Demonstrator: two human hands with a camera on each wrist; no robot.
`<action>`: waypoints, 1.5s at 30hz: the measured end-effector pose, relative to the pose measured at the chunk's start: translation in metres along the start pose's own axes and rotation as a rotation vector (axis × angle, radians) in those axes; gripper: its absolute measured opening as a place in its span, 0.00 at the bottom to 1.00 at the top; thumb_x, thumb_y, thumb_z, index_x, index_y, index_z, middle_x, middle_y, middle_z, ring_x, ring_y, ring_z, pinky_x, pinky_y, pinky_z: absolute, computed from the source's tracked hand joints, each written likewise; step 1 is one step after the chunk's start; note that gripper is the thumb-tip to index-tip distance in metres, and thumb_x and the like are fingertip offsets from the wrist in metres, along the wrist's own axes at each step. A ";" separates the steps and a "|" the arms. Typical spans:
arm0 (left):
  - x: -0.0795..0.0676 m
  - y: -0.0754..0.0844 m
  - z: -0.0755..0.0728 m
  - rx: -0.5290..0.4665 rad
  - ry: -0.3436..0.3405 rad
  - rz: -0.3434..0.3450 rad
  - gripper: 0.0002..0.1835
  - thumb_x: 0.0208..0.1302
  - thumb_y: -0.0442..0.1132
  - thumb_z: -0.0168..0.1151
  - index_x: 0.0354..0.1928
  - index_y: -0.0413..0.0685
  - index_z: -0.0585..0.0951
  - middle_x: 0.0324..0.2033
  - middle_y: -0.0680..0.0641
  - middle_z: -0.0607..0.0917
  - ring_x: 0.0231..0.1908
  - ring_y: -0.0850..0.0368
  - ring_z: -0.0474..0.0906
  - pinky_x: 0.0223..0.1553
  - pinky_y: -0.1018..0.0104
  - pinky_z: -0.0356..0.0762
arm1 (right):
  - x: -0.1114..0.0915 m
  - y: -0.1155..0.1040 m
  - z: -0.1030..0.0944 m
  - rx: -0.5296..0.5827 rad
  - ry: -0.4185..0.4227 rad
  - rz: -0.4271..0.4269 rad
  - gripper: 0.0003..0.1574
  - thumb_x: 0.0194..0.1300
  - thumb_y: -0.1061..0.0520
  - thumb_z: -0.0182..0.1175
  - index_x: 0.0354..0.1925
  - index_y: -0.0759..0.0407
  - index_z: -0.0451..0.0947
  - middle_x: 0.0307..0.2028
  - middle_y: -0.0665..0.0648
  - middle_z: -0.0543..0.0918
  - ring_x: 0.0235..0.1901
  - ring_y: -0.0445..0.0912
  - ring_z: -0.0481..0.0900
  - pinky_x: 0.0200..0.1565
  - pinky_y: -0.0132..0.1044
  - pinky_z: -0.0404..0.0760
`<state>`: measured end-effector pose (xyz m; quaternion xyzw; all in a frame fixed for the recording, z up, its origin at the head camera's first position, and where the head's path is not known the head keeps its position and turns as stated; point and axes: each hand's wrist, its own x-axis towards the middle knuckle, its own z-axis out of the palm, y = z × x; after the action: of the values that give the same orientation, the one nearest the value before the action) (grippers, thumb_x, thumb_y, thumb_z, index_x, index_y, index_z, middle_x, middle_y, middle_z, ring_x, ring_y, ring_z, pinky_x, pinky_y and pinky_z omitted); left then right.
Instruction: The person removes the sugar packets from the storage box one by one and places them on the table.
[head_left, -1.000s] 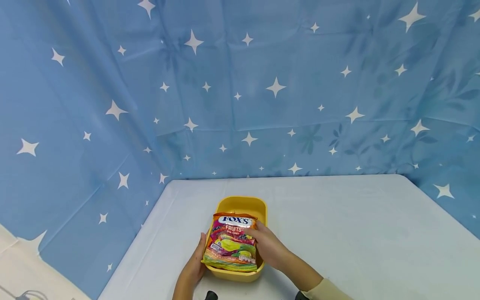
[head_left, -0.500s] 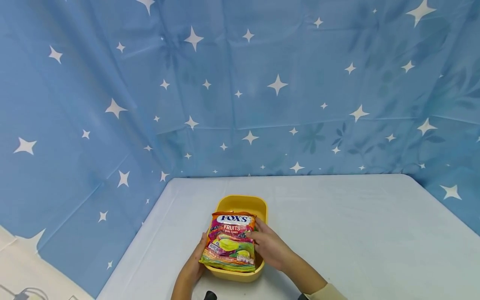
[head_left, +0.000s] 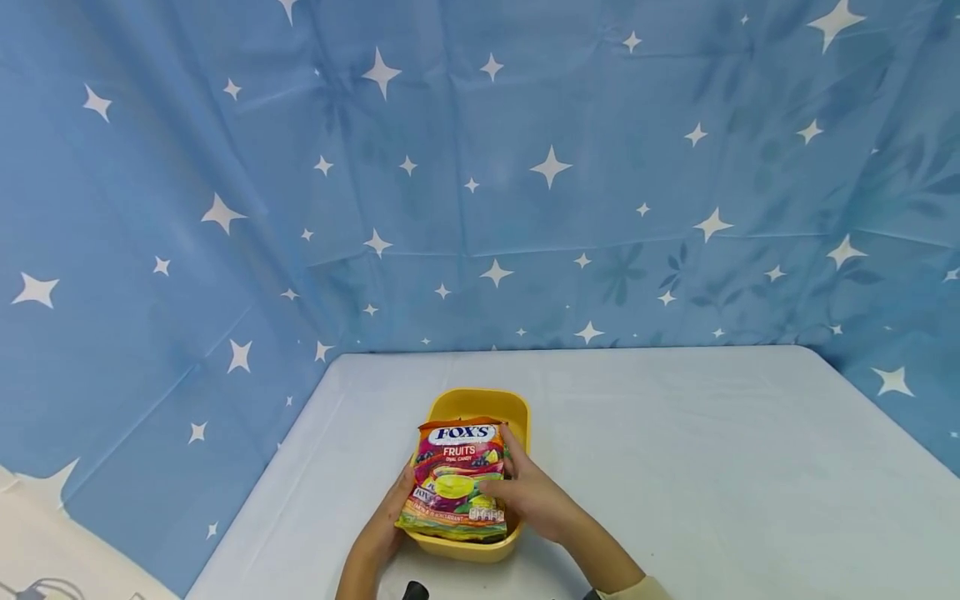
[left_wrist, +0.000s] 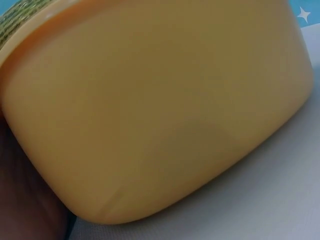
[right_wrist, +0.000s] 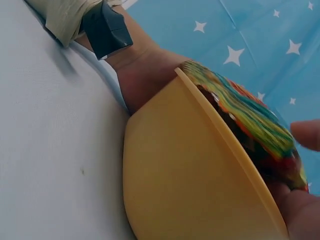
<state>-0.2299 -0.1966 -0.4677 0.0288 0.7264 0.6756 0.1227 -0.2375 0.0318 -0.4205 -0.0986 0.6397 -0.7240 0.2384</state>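
A bag of Fox's fruit candy point(head_left: 455, 483) lies face up over a yellow plastic tub point(head_left: 517, 410), covering much of its opening. My right hand point(head_left: 536, 496) holds the bag's right edge, thumb across the printed front and fingers at the side. In the right wrist view, the bag point(right_wrist: 250, 112) bulges above the rim of the tub point(right_wrist: 185, 165), near my right fingers point(right_wrist: 302, 212). Along the tub's left side lies my left hand point(head_left: 386, 517), with most of its fingers hidden. The tub's wall point(left_wrist: 160, 100) fills most of the left wrist view.
The tub stands on a white-covered table point(head_left: 675, 450). Behind and to the left hangs a blue curtain point(head_left: 480, 208) with white stars. A cable point(head_left: 45, 587) shows at the lower left corner.
My right thumb has slid lower on the front of the candy bag. The bag has shifted slightly to the left over the tub. My left hand stays at the tub's side.
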 end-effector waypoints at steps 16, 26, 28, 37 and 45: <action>0.000 0.000 0.004 -0.012 0.006 0.008 0.39 0.69 0.61 0.28 0.70 0.42 0.36 0.67 0.29 0.47 0.66 0.33 0.46 0.65 0.39 0.38 | -0.007 0.007 -0.001 0.115 0.086 -0.088 0.58 0.58 0.67 0.57 0.71 0.36 0.34 0.70 0.63 0.48 0.58 0.57 0.70 0.53 0.48 0.75; -0.001 0.004 0.002 0.009 0.012 -0.008 0.39 0.69 0.61 0.28 0.71 0.42 0.38 0.65 0.30 0.54 0.61 0.39 0.59 0.66 0.43 0.46 | -0.017 0.016 -0.011 0.213 0.060 -0.134 0.54 0.60 0.63 0.57 0.71 0.37 0.36 0.71 0.63 0.46 0.59 0.52 0.69 0.56 0.42 0.73; -0.001 0.005 0.001 0.026 0.003 -0.013 0.38 0.69 0.61 0.26 0.71 0.43 0.38 0.62 0.31 0.60 0.55 0.48 0.67 0.63 0.51 0.58 | -0.017 0.017 -0.013 0.225 0.051 -0.137 0.54 0.60 0.63 0.57 0.71 0.38 0.36 0.71 0.62 0.45 0.59 0.52 0.69 0.56 0.42 0.73; 0.002 0.003 0.001 0.037 -0.013 -0.002 0.37 0.69 0.60 0.25 0.71 0.45 0.37 0.62 0.31 0.59 0.50 0.57 0.68 0.56 0.63 0.61 | -0.016 0.022 -0.024 0.298 -0.003 -0.168 0.52 0.61 0.66 0.55 0.71 0.39 0.39 0.71 0.60 0.43 0.63 0.54 0.64 0.57 0.41 0.72; 0.001 0.003 0.005 0.019 0.036 -0.054 0.41 0.68 0.62 0.28 0.70 0.41 0.36 0.68 0.30 0.43 0.67 0.33 0.41 0.64 0.37 0.34 | -0.016 0.028 -0.030 0.412 -0.068 -0.178 0.52 0.61 0.70 0.50 0.71 0.40 0.38 0.71 0.60 0.41 0.62 0.52 0.64 0.57 0.40 0.72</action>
<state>-0.2303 -0.1909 -0.4653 -0.0020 0.7355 0.6654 0.1274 -0.2307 0.0636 -0.4500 -0.1283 0.4585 -0.8539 0.2101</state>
